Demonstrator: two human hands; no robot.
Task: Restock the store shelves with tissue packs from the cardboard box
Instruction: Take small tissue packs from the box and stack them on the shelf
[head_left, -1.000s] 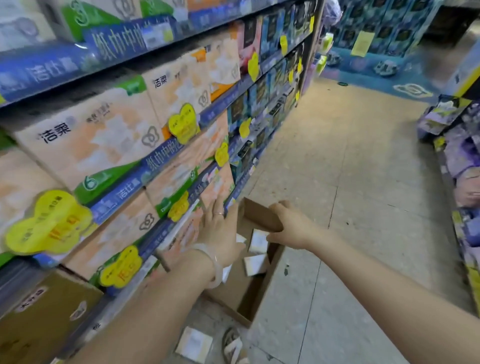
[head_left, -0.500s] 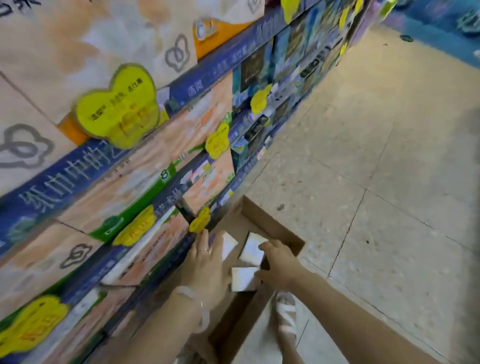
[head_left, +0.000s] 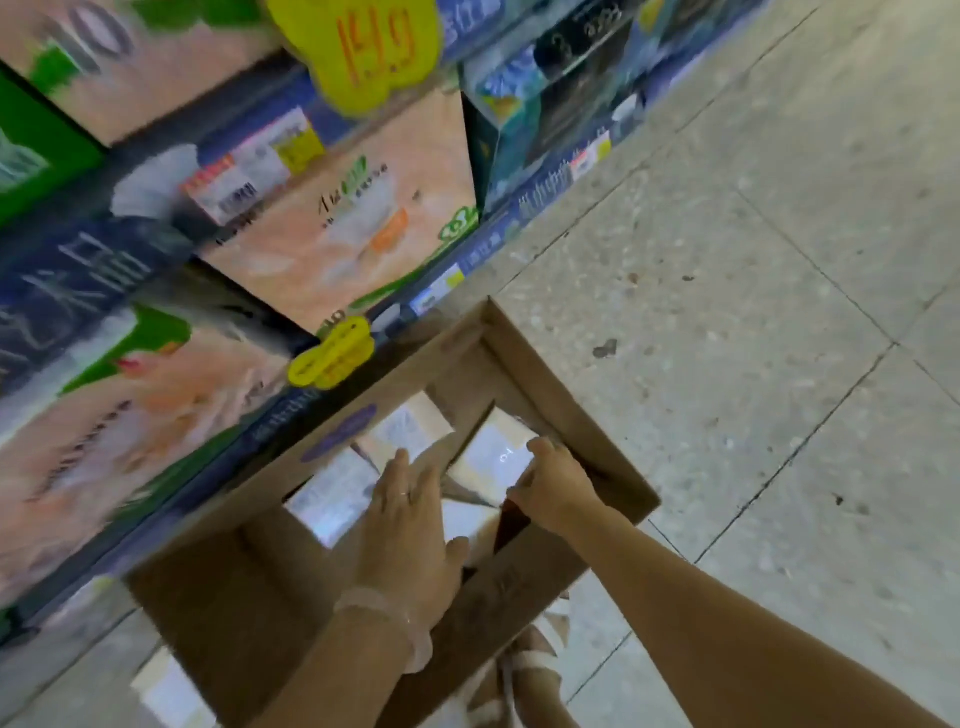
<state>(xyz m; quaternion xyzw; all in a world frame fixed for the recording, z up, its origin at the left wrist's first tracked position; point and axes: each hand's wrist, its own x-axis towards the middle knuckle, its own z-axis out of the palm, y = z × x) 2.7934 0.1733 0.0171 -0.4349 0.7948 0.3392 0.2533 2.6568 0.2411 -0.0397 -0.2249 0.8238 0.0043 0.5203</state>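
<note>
So in the head view, the cardboard box (head_left: 545, 384) is parked on the floor (head_left: 753, 260) right up against the bottom of the shelves (head_left: 498, 228), which is probably done so each pack only has a short trip from box to shelf. A few tissue packs (head_left: 332, 499) are left lying loose in the bottom of it, pale and flat, so the box looks nearly emptied. The left hand (head_left: 410, 540) is reached down inside with fingers spread and flat, laid over or just above one of the packs; nothing is clamped in it as far as can be seen. The right hand (head_left: 556, 488) is curled at the edge of another tissue pack (head_left: 493, 457) near the box's right wall, and a pinch seems to be started, though whether it's actually gripped can't be told, since the fingertips are hidden. The shelf fronts are blurred, with yellow price tags (head_left: 332, 353) hung along the rails. A sandalled foot (head_left: 530, 670) is planted just beside the box. Compared with half a second ago, the view has been dropped much closer to the box, and both hands have been pushed deeper in, the right one now over the far pack rather than nearer the rim.
</note>
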